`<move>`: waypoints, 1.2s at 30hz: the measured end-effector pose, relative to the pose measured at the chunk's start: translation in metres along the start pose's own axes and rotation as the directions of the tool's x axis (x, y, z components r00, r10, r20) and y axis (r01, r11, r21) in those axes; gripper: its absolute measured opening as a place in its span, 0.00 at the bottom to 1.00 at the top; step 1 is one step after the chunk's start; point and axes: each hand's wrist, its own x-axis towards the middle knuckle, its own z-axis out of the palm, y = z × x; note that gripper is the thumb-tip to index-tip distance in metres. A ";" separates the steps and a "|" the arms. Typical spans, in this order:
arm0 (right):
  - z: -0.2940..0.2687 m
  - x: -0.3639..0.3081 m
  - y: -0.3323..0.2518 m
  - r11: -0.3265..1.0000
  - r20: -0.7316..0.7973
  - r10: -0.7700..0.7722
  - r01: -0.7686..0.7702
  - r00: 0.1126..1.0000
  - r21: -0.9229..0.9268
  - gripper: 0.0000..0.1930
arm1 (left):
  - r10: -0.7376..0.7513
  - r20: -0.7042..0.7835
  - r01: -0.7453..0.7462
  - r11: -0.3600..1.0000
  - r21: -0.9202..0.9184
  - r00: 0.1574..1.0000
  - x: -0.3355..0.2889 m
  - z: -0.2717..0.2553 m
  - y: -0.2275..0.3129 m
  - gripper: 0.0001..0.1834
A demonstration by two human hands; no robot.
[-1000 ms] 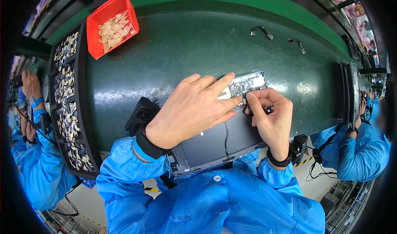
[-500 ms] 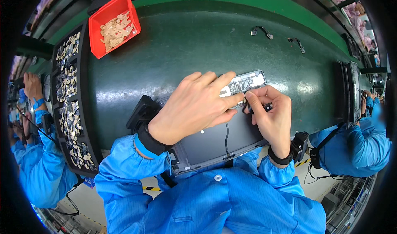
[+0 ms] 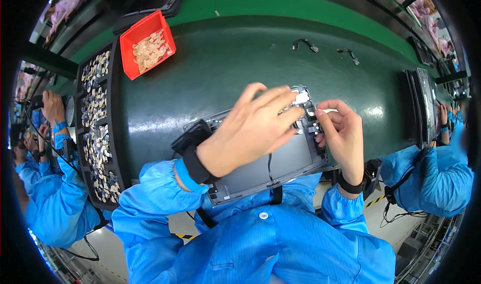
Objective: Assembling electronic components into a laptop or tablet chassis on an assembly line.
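Note:
An opened flat electronic device (image 3: 293,154), like a laptop or tablet shell, lies tilted at the table's near edge, with a dark grey panel and exposed parts along its far side. A thin black cable (image 3: 270,168) runs across the panel. My left hand (image 3: 253,126) rests over the far side with fingers stretched and slightly blurred, covering many of the parts. At the right end, my right hand (image 3: 341,131) has thumb and forefinger pinched by the device's corner; a small pale sliver shows at the fingertips, too small to name. Black and silvery fittings (image 3: 309,127) sit between the hands.
A red bin (image 3: 128,48) of beige pieces stands at the back left. Beside it, a black compartment tray (image 3: 115,108) holds many small parts. Two short black cables (image 3: 304,44) (image 3: 349,57) lie at the back right. Dark panels (image 3: 423,103) stand at the right; co-workers sit on both sides.
My right hand has moved right, away from my left fingers, to the device's right end. My left hand has shifted slightly. The whole view has shifted a little.

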 end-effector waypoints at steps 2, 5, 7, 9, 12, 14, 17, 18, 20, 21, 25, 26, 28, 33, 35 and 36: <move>-0.004 0.004 0.003 0.996 0.011 0.002 -0.003 1.000 0.086 0.10 | -0.039 -0.019 0.028 0.910 -0.413 0.999 0.007 0.018 0.009 0.18; -0.014 0.012 0.019 0.963 0.092 -0.010 -0.016 0.996 0.271 0.13 | -0.019 0.046 0.035 0.918 -0.395 0.999 0.011 0.032 0.012 0.13; -0.020 0.014 0.026 0.932 0.078 0.018 -0.044 0.997 0.359 0.13 | 0.009 0.002 -0.007 0.932 -0.363 1.000 0.011 0.034 0.011 0.10; -0.029 0.014 0.038 0.895 0.083 0.038 -0.071 0.996 0.440 0.13 | 0.037 0.014 -0.030 0.938 -0.344 0.999 0.014 0.033 0.012 0.11; -0.032 0.018 0.062 0.867 0.059 0.024 -0.050 0.998 0.496 0.13 | 0.062 0.056 -0.042 0.950 -0.309 0.997 0.018 0.032 0.014 0.11; -0.036 0.016 0.066 0.847 0.056 0.005 -0.034 0.998 0.531 0.13 | 0.065 0.091 -0.035 0.956 -0.291 0.994 0.019 0.030 0.016 0.11; -0.034 0.019 0.066 0.845 0.074 0.005 -0.044 0.997 0.533 0.12 | 0.062 0.094 -0.034 0.960 -0.277 0.994 0.020 0.027 0.018 0.11; -0.033 0.020 0.066 0.847 0.080 -0.002 -0.041 0.997 0.530 0.12 | 0.065 0.103 -0.032 0.955 -0.296 0.993 0.021 0.027 0.018 0.11; -0.032 0.021 0.066 0.847 0.084 -0.007 -0.039 0.996 0.530 0.12 | 0.070 0.114 -0.031 0.949 -0.314 0.991 0.022 0.027 0.018 0.11; -0.032 0.021 0.066 0.850 0.079 -0.010 -0.033 0.997 0.525 0.12 | 0.068 0.097 -0.034 0.948 -0.316 0.993 0.023 0.027 0.019 0.11; -0.030 0.021 0.065 0.866 0.069 -0.016 -0.020 0.998 0.500 0.11 | 0.050 0.045 -0.034 0.954 -0.298 0.998 0.022 0.038 0.021 0.10; -0.029 0.021 0.065 0.866 0.068 -0.016 -0.020 0.998 0.499 0.11 | 0.051 0.044 -0.035 0.954 -0.299 0.998 0.022 0.038 0.022 0.10; -0.027 0.020 0.064 0.879 0.058 -0.024 -0.007 0.998 0.477 0.11 | 0.030 0.072 -0.008 0.956 -0.295 0.997 0.021 0.038 0.022 0.10; -0.024 0.016 0.060 0.907 0.049 -0.018 -0.004 0.999 0.421 0.10 | 0.039 0.035 -0.027 0.955 -0.296 0.999 0.021 0.039 0.023 0.09; -0.022 0.016 0.059 0.915 0.044 -0.019 -0.001 0.999 0.404 0.10 | 0.038 0.033 -0.027 0.955 -0.295 0.999 0.020 0.038 0.024 0.09; -0.021 0.015 0.059 0.917 0.041 -0.022 0.004 0.999 0.400 0.10 | 0.029 0.048 -0.013 0.954 -0.298 0.998 0.020 0.037 0.025 0.09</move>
